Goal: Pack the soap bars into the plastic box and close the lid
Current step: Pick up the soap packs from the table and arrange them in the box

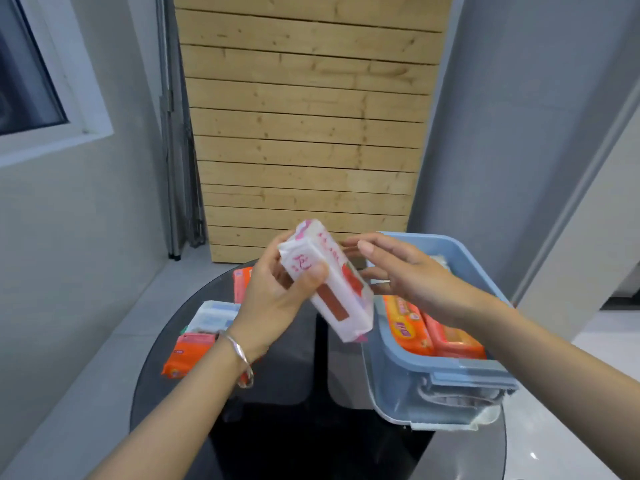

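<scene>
Gripping a white crinkly-wrapped rectangular soap bar (329, 282) in left hand (277, 296), right hand (408, 275) spread, blue plastic box (450, 386) beside.

Soap bars (436, 332) lie in the box (391, 393), others (188, 355) left of it.

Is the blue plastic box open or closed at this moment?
Open: nothing covers the blue box; orange soap bars show inside.

Print on white-wrapped soap bar (337, 296) blurred, unreadable. Orange soap bar (241, 282) half hidden behind left hand (273, 299). Far interior of plastic box (446, 386) covered by right hand (415, 275). Table (277, 431) cut by bottom edge.
</scene>
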